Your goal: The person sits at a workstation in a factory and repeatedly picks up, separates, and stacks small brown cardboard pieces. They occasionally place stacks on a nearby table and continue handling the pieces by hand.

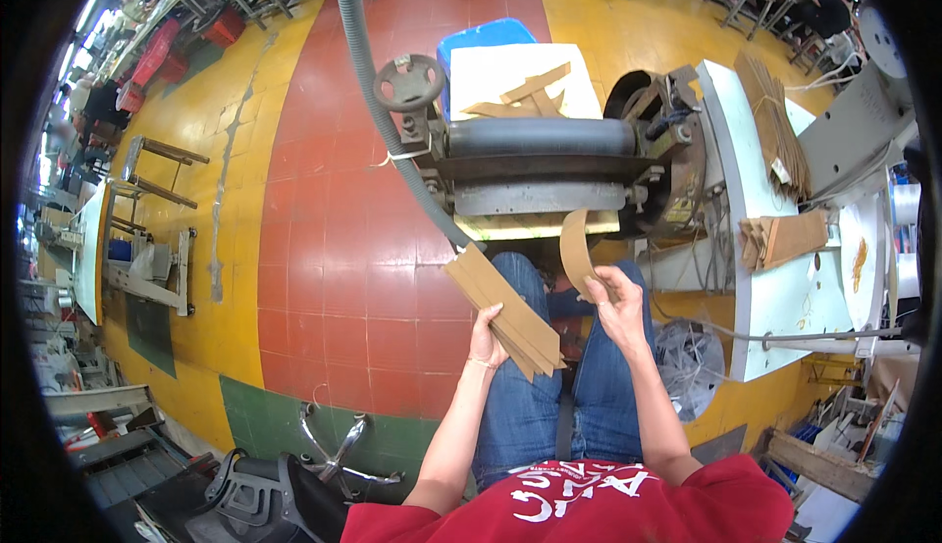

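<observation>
My left hand [488, 335] is closed round a stack of flat brown strips [505, 312], which lies slantwise above my left thigh. A single brown strip [575, 249], curved along its length, is pinched in my right hand [618, 304] over my right knee. Just beyond the knees stands a machine with a wide dark roller [540, 138] and a metal bar below it. Behind the roller, several loose brown strips [535, 95] lie on a white board [476, 70]. The material of the strips looks like leather or card; I cannot tell which.
A handwheel [409, 83] and a grey hose [378, 102] flank the machine's left side. At right, a pale table [726, 141] bears a tied bundle of long brown strips [775, 126] and a shorter stack [785, 239]. A clear plastic bag [687, 366] sits below. A blue bin [491, 33] stands behind.
</observation>
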{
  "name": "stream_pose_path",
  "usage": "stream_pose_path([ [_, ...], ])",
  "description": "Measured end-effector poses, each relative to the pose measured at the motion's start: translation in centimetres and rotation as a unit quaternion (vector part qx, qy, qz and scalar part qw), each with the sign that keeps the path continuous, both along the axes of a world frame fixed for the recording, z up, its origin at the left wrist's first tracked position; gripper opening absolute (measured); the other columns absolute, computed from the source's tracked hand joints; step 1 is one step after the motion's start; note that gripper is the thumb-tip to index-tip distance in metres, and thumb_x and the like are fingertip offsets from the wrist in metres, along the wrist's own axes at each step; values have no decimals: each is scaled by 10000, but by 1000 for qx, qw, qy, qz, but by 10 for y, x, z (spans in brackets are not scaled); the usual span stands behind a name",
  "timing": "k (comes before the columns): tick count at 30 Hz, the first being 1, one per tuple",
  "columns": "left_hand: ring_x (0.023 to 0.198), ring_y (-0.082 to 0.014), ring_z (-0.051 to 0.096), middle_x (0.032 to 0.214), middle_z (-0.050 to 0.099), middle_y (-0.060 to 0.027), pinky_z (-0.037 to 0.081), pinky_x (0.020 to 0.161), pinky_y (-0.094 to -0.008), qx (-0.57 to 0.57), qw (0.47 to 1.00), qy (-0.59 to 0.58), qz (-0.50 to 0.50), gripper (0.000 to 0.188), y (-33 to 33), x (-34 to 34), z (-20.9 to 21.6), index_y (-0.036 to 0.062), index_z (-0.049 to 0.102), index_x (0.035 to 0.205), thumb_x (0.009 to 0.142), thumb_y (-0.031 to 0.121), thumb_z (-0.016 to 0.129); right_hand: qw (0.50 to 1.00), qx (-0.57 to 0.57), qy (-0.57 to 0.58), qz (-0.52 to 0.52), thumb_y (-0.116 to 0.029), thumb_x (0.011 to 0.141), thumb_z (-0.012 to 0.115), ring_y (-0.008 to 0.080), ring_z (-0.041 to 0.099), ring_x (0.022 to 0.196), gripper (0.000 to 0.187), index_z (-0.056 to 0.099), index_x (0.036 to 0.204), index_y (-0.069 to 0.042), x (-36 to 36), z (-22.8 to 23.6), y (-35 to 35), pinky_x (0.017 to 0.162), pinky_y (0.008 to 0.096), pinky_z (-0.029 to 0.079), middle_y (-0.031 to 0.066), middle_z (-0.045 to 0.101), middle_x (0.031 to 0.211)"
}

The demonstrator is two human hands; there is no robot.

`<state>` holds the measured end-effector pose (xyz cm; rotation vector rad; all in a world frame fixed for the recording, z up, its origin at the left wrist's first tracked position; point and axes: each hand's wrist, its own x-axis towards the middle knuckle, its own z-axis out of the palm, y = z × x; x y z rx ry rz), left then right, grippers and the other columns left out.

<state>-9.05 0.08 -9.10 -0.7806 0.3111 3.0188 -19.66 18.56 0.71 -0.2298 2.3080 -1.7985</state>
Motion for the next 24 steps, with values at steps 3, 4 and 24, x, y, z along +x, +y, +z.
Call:
stream_pose_path([
  [3, 975, -265, 628, 1068, 623, -147, 524, 879, -411, -8, 1000, 21, 4, 376, 1, 0, 1, 17, 506, 1184, 849, 165, 588, 990, -137, -17, -39, -114, 904, 646, 95, 636, 771, 189, 612, 1026, 28, 0, -7, 6, 716, 233, 512, 61, 681, 859],
  [4, 972, -264, 628, 1064, 624, -145, 524, 878, -412, 4, 1000, 13, 5, 375, 1, 1, 0, 18, 507, 1183, 848, 164, 589, 988, -144, -31, -53, -142, 920, 633, 93, 628, 746, 211, 597, 1044, 25, -2, -11, 6, 701, 232, 508, 58, 676, 865],
  [24, 1009, -251, 620, 1094, 619, -143, 522, 891, -409, -24, 999, -24, -14, 359, 1, 5, -4, 14, 523, 1187, 860, 136, 608, 968, -96, -196, -126, -371, 860, 700, 189, 580, 1024, 856, 252, 1419, 98, -35, -64, -61, 897, 299, 456, 211, 547, 1219],
])
